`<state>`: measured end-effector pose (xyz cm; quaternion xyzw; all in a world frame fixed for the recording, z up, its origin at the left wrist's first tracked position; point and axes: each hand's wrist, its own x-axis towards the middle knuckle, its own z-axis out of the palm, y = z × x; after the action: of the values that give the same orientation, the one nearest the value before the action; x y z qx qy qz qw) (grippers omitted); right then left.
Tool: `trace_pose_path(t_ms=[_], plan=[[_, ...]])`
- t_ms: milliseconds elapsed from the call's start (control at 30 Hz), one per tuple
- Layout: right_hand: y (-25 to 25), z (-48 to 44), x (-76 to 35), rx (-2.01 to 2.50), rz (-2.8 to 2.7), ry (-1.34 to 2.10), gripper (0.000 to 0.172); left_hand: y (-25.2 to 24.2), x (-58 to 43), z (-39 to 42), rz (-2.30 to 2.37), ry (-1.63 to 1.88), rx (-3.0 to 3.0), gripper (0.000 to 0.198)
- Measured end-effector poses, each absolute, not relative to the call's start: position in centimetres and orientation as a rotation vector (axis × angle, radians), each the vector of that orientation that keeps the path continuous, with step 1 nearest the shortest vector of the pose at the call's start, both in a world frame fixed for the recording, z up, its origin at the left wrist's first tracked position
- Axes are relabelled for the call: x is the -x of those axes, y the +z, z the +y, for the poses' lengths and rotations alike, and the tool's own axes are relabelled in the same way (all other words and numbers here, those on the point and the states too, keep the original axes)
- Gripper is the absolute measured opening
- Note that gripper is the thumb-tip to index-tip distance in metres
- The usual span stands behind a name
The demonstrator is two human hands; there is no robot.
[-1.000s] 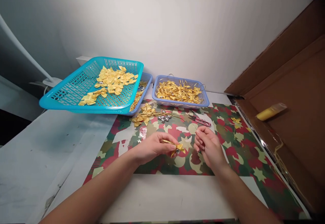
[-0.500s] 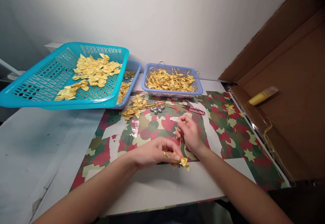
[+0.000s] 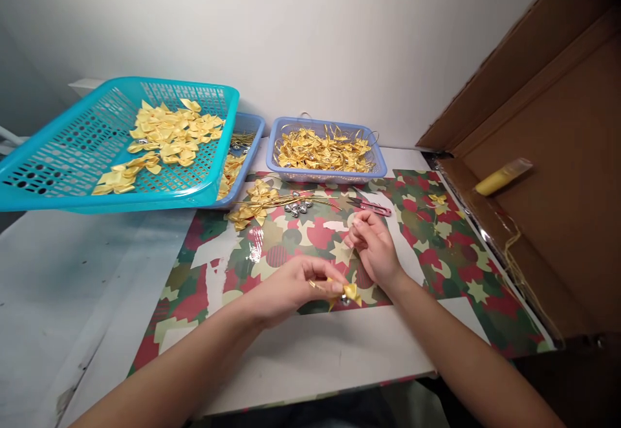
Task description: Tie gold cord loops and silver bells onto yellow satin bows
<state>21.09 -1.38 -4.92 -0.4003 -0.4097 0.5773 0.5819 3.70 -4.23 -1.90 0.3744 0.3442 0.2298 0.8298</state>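
Observation:
My left hand (image 3: pixel 291 286) is closed in a pinch on a small yellow ribbon bow (image 3: pixel 350 293) with a silver bell and a gold cord loop, just above the camouflage-patterned paper (image 3: pixel 436 247). My right hand (image 3: pixel 373 247) is just beyond and to the right of it, fingers pinched on a thin gold cord that runs down to the bow. A loose pile of yellow bows (image 3: pixel 255 205) with gold cords and several silver bells (image 3: pixel 298 206) lies further back on the paper.
A turquoise basket (image 3: pixel 58 176) of plain yellow bows rests tilted on a blue basket (image 3: pixel 247 156). Another blue basket (image 3: pixel 330 172) holds finished bows. Pink snips (image 3: pixel 373 207) lie behind my right hand. A cardboard box (image 3: pixel 557 156) with a yellow tube (image 3: pixel 502 177) stands at the right.
My right hand came in closer to the left hand, then lifted away pulling the thin cord. The left hand kept its hold on the bow; the view shifted a little.

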Motion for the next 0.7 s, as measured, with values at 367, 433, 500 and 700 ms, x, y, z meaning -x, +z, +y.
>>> trace_pose_path(t_ms=[367, 433, 500, 700], plan=[[-3.1, -5.0, -21.1, 0.907, -1.804, 0.644, 0.017, -3.0, -3.3, -3.5, 1.039, 0.852, -0.705, 0.02], [-2.8, -4.9, -20.9, 0.911, -1.863, 0.545, 0.016, -2.5, -3.4, -3.8, 1.084, 0.874, -0.725, 0.02], [-2.7, -4.8, -20.8, 0.928, -1.89, 0.49, 0.016, -2.2, -3.5, -4.0, 1.113, 0.913, -0.757, 0.019], [-2.6, -4.8, -21.0, 0.928, -1.903, 0.423, 0.016, -2.2, -3.4, -4.4, 1.078, 1.045, -0.843, 0.012]])
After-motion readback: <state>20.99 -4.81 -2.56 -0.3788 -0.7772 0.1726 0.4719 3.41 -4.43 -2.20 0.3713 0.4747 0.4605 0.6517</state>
